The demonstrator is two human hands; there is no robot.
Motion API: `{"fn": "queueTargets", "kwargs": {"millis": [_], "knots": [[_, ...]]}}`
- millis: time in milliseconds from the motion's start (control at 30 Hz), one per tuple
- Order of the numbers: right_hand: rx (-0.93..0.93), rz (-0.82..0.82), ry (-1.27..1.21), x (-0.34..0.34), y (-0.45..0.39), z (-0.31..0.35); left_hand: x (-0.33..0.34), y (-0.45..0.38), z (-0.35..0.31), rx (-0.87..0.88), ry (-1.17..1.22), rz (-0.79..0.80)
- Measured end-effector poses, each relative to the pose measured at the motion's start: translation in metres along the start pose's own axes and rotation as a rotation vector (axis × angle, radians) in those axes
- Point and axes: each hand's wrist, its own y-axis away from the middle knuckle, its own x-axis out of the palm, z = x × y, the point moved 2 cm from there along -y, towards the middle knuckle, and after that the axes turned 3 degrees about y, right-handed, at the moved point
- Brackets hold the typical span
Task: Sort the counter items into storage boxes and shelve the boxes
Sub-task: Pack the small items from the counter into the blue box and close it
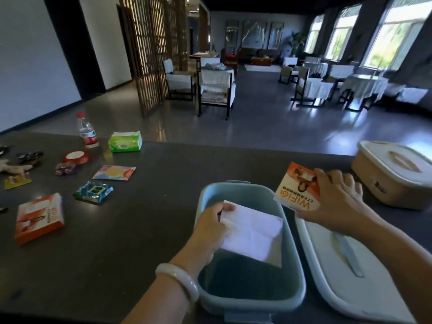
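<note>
An open blue storage box [297, 277] sits on the dark counter [140, 230] in front of me. My left hand [210, 228] pinches a white folded sheet [252, 232] over the box's inside. My right hand [339, 199] grips an orange and white WIFI box [297, 188] just past the box's right rim. The blue box's white lid [346, 272] lies flat to its right. A second storage box [392, 176], beige with its lid on, stands at the far right.
On the counter's left lie a second orange WIFI box [39, 216], a green-blue packet [93, 191], a pink-yellow sachet [114, 172], a green tissue pack [125, 141], a water bottle [87, 130], a red tape roll [76, 157] and small wrapped items. Dining chairs and tables stand beyond.
</note>
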Motion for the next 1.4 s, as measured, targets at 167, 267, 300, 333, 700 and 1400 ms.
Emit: {"fn": "queueTargets", "kwargs": {"millis": [167, 267, 300, 333, 700, 1400], "knots": [[-0.129, 0.042, -0.062, 0.018, -0.009, -0.001, 0.026, -0.024, 0.006, -0.073, 0.026, -0.15], [-0.205, 0.063, -0.112, 0.027, -0.017, 0.013, 0.028, -0.034, 0.019, -0.143, -0.005, -0.22], [-0.23, 0.071, -0.127, 0.03, -0.019, 0.018, 0.029, -0.037, 0.023, -0.164, -0.002, -0.22], [-0.256, 0.08, -0.141, 0.034, -0.022, 0.025, 0.03, -0.04, 0.027, -0.183, 0.007, -0.219], [-0.389, 0.111, -0.135, 0.063, -0.05, 0.065, 0.042, -0.065, 0.044, -0.354, 0.403, -0.324], [-0.48, 0.105, -0.131, 0.074, -0.063, 0.068, 0.043, -0.073, 0.085, -0.225, 0.177, -0.267]]}}
